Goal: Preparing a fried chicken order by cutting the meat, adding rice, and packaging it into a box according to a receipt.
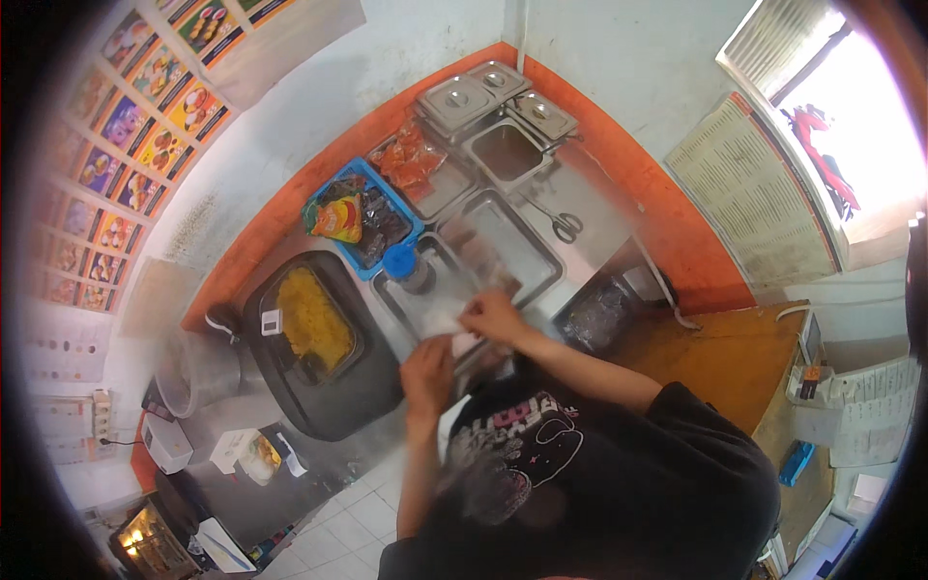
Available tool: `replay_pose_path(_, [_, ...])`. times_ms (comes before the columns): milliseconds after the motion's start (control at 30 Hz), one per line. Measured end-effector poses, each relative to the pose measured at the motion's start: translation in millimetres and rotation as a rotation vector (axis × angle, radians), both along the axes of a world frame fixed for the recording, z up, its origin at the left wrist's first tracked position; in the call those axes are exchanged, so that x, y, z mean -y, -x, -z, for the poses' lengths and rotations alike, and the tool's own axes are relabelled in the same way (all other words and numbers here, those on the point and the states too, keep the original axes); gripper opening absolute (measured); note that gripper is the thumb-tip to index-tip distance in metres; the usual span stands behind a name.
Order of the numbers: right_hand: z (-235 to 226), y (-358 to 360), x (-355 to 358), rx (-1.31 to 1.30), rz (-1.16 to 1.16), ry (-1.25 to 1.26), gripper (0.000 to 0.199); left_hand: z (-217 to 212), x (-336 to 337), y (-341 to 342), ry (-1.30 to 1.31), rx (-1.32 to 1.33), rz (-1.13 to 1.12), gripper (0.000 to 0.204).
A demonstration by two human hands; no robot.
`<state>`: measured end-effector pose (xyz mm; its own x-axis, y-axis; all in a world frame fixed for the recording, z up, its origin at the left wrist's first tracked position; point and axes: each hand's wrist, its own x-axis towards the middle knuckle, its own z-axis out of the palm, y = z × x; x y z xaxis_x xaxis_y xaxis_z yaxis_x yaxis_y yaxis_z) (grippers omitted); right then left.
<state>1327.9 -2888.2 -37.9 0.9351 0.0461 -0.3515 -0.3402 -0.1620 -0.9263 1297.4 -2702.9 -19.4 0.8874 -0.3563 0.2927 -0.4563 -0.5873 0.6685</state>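
Note:
My left hand (428,373) and my right hand (491,317) are close together over the near edge of a steel tray (387,302). Both have their fingers drawn in. Between them is a small pale, pinkish-white piece (465,343), too blurred to name, which the fingertips of both hands seem to pinch. A squat container with a blue lid (399,260) stands in the tray, beyond my hands. To the right lies a second steel tray (527,246), with blurred clear packets (474,249) along its left side.
Left is a black-rimmed tub of yellow rice (311,319). Behind, a blue basket (355,172) holds packets; red-orange packets (408,162) lie beside it. Lidded steel pans (459,100) fill the corner. Black-handled scissors (565,226) and a dark bin of clear plastic (599,314) are right.

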Motion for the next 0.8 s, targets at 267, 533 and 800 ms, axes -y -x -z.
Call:
replay_pose_path(267, [-8, -25, 67, 0.187, 0.107, -0.127, 0.034, 13, 86, -45, 0.419, -0.362, -0.301, 0.018])
replay_pose_path(533, [-9, -73, 181, 0.175, -0.089, -0.138, 0.028, 20, 192, -90, 0.602, -0.476, -0.351, 0.026])
replay_pose_path(800, [6, -94, 226, 0.246, -0.193, 0.007, 0.023, 28, 241, -100, 0.730, -0.768, -0.454, 0.014])
